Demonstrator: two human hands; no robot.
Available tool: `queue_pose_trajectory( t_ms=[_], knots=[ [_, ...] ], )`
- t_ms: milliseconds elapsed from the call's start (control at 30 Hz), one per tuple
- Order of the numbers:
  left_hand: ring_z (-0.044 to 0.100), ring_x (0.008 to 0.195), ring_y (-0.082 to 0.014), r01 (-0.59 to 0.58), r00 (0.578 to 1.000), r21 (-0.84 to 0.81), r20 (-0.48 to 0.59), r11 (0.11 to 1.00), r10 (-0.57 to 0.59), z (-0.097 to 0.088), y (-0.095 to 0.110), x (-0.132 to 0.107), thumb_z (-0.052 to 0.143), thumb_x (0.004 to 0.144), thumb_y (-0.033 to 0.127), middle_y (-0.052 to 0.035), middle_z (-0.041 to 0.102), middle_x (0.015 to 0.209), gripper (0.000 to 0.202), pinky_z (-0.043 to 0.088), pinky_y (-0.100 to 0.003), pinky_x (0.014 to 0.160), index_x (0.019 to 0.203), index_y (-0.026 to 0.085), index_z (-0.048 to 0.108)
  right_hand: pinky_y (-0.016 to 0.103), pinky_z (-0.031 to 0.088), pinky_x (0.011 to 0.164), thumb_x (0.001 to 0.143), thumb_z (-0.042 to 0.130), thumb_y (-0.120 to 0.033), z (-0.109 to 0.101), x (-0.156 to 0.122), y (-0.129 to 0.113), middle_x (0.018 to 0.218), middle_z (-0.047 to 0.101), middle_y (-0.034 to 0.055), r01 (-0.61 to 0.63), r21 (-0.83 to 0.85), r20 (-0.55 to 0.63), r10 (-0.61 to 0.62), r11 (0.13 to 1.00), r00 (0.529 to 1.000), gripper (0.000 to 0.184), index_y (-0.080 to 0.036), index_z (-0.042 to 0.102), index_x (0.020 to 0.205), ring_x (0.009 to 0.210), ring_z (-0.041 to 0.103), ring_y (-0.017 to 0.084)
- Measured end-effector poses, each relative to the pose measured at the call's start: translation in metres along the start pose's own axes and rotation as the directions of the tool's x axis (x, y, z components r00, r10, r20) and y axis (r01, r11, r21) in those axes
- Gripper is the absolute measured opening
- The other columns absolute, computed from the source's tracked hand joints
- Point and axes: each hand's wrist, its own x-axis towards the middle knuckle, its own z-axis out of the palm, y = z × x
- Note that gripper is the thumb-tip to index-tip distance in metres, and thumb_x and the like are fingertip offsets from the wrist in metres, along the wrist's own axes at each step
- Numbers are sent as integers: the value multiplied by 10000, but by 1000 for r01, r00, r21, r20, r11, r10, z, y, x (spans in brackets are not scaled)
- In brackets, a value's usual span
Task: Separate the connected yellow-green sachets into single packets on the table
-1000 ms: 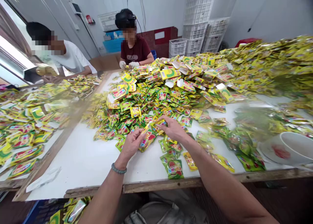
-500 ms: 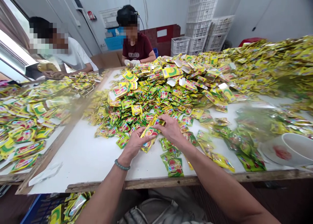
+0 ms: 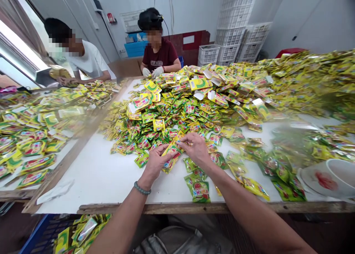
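Note:
A small yellow printed carton (image 3: 171, 155) is held at a slant over the near middle of the table. My left hand (image 3: 154, 163) grips its lower part, thumb across the printed face and fingers behind. At the carton's right edge, near its far end, the thumb and fingers of my right hand (image 3: 195, 147) are pinched together; whether a flap or a sachet lies between them is hidden. Just beyond both hands rises a heap of green and yellow sachets (image 3: 144, 141). Several loose sachets lie below my right hand, one green sachet (image 3: 200, 190) close to the table edge.
Yellow cartons (image 3: 201, 84) lie atop the heap. A white mug (image 3: 323, 178) stands at right. A wooden strip (image 3: 72, 150) divides the table. Below left, a blue crate (image 3: 34, 235) holds cartons. Two people (image 3: 159, 56) (image 3: 91, 60) work across the table; white crates (image 3: 229, 39) are stacked behind.
The view has shifted a little, so the scene sits slightly farther right. My right fingers have drawn back from the carton's far end to its right edge. My left hand keeps its grip.

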Motion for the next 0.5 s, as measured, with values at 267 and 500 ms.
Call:
queue_pose_trajectory(
  t_ms=[267,500],
  knots=[
    [699,732,-157,36,999,-90,28,995,-34,-1,2,-1,889,577,288,-30,772,918,467,540,-238,684,1011,180,754,370,421,831,702,797,-322,-6,1,-3,799,674,38,-77,-29,-11,77,997,997,114,-229,731,703,898,597,230],
    [696,714,-157,39,999,-85,-7,996,-40,-2,0,0,881,589,318,-27,775,899,449,542,-250,684,998,181,754,382,423,898,860,619,-338,0,-4,-7,938,705,63,-118,75,188,103,990,977,248,-224,743,678,1057,610,243]
  ],
)
